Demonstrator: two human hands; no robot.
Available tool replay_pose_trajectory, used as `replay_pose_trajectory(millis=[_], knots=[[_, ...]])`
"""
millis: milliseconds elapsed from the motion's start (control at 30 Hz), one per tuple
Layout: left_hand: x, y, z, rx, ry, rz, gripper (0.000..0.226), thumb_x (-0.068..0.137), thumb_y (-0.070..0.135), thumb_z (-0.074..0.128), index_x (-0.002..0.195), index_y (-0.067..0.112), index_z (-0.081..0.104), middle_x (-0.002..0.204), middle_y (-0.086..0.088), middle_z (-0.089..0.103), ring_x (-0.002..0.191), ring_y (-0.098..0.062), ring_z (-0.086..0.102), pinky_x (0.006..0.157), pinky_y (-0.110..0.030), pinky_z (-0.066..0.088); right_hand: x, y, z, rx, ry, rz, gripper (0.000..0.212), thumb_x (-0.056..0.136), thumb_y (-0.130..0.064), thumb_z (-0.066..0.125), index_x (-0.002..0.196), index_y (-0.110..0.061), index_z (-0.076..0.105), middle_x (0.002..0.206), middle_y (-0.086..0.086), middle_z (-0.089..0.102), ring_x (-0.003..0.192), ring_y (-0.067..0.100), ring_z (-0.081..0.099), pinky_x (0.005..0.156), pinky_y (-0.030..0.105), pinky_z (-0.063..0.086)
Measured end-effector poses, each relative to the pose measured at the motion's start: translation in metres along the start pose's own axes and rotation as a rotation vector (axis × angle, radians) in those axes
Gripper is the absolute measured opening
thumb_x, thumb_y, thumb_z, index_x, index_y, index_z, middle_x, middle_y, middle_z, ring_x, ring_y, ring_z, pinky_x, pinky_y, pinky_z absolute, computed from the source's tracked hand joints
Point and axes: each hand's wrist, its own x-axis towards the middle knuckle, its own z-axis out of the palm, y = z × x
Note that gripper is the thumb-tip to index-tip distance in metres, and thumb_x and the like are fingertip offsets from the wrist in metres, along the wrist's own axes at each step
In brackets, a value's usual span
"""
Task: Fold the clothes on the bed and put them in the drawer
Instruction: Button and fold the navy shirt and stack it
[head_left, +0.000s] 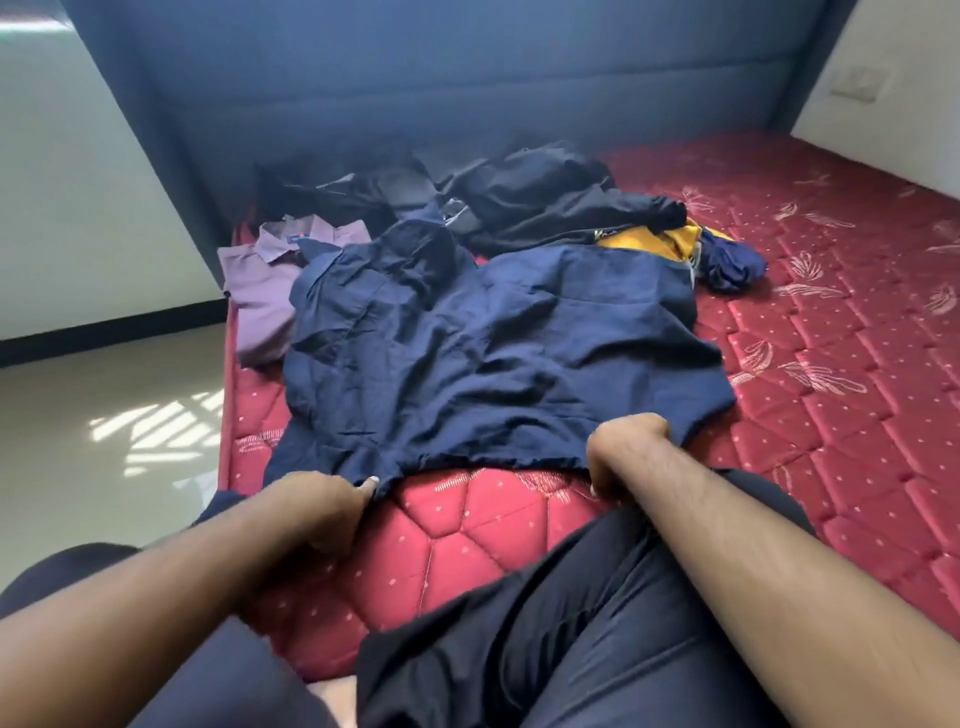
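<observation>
— What is the surface, and what room is round it?

— A red quilted mattress (857, 415) with pale dots and pale leaf-like stitching fills the right and middle. A dark blue padded headboard (467, 93) stands along its far side. White walls rise at far left and far right, the right one carrying a pale switch plate (857, 85). A beige floor (93, 415) with a patch of barred sunlight lies to the left.

— And the clothes?

— A wrinkled navy blue cloth shirt (493, 358) is spread across the middle of the mattress. Its far part overlaps a folded mauve collared shirt (260, 291) at far left. Beyond lies a heap of black and grey garments (519, 197), and just right of it a yellow and navy garment (670, 241).

— Where are the hands on it?

— Both are at the navy shirt's near hem. The left hand (322, 509) pinches the hem's near left corner, thumb on top of the cloth. The right hand (623, 452) has its fingers curled round the hem near the right corner. The hem runs between the two hands, and the rest of the shirt lies beyond them.

— Anything nearer?

— The person's dark trousers (571, 623) rest on the near edge of the mattress.
</observation>
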Motion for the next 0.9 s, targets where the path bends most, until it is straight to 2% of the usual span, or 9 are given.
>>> replay_pose_trajectory(millis=[100,200,300,400,467,533,700,800,900], knots=[[0.014,-0.012,-0.010,-0.027,-0.128,-0.041,0.085,0.088,0.064,0.053,0.155,0.022,0.023,0.149,-0.009,0.047,0.133,-0.030,0.049,0.108,-0.042,0.042,0.009,-0.019,0.002,-0.011,0.284,-0.125,0.037,0.085,-0.040,0.056,0.121,-0.032,0.061,0.125,-0.012,0.060,0.116,0.015,0.059,0.089,0.032,0.043],[0.033,-0.034,-0.017,-0.422,0.173,-0.115,0.059,0.089,0.064,0.050,0.124,0.017,0.063,0.131,-0.012,0.062,0.119,-0.032,0.059,0.100,-0.041,0.048,0.015,-0.039,0.008,0.142,0.651,-0.273,0.037,0.086,-0.042,0.061,0.118,-0.024,0.061,0.126,-0.001,0.062,0.119,0.024,0.058,0.091,0.036,0.044],[0.065,-0.059,0.002,-1.123,0.589,-0.329,0.050,0.088,0.042,0.062,0.129,0.014,0.059,0.132,-0.015,0.061,0.120,-0.035,0.058,0.100,-0.041,0.046,0.026,-0.055,0.017,0.162,0.634,-0.396,0.036,0.088,-0.035,0.059,0.123,-0.024,0.056,0.125,0.003,0.057,0.120,0.026,0.054,0.092,0.038,0.043],[0.099,-0.075,0.029,-1.507,0.572,-0.569,0.065,0.079,0.050,0.069,0.129,0.008,0.059,0.129,-0.021,0.061,0.118,-0.040,0.057,0.104,-0.043,0.043,0.034,-0.062,0.025,0.161,0.638,-0.417,0.034,0.093,-0.025,0.053,0.127,-0.025,0.053,0.123,0.002,0.052,0.118,0.025,0.054,0.091,0.040,0.044],[0.103,-0.077,0.028,-1.688,0.564,-0.548,0.033,0.084,0.040,0.074,0.100,0.011,0.069,0.106,-0.021,0.070,0.089,-0.028,0.068,0.088,-0.033,0.051,0.036,-0.062,0.026,0.142,0.717,-0.414,0.030,0.096,-0.021,0.048,0.125,-0.024,0.055,0.121,0.001,0.051,0.117,0.025,0.053,0.090,0.040,0.044],[0.094,-0.074,0.016,-1.936,0.558,-0.417,0.021,0.088,0.019,0.073,0.073,0.017,0.058,0.074,-0.013,0.063,0.048,-0.012,0.056,0.050,-0.017,0.045,0.035,-0.063,0.024,0.149,0.751,-0.425,0.030,0.097,-0.016,0.043,0.122,-0.022,0.058,0.120,0.001,0.051,0.116,0.025,0.052,0.089,0.039,0.044],[0.076,-0.084,0.022,-2.216,0.607,-0.343,0.035,0.086,-0.008,0.057,0.075,0.022,0.042,0.067,-0.005,0.048,0.048,-0.014,0.043,0.040,-0.018,0.031,0.041,-0.051,0.018,0.419,0.521,-0.543,0.018,0.085,-0.010,0.046,0.088,-0.018,0.062,0.105,0.007,0.065,0.103,0.029,0.060,0.081,0.034,0.046],[0.049,-0.086,0.049,-2.186,0.761,-0.469,0.042,0.078,-0.017,0.056,0.087,0.024,0.051,0.085,-0.019,0.059,0.066,-0.025,0.054,0.054,-0.028,0.042,0.032,-0.038,0.012,0.484,0.234,-0.649,0.019,0.087,-0.011,0.060,0.098,-0.020,0.071,0.089,-0.005,0.066,0.090,0.012,0.059,0.074,0.021,0.041],[0.026,-0.073,0.081,-1.936,0.755,-0.658,0.041,0.075,-0.011,0.059,0.098,0.023,0.055,0.101,-0.025,0.064,0.075,-0.031,0.058,0.067,-0.038,0.048,0.024,-0.041,0.014,0.374,0.049,-0.685,0.017,0.088,-0.017,0.067,0.103,-0.023,0.072,0.084,-0.011,0.063,0.084,0.007,0.055,0.072,0.019,0.043]])
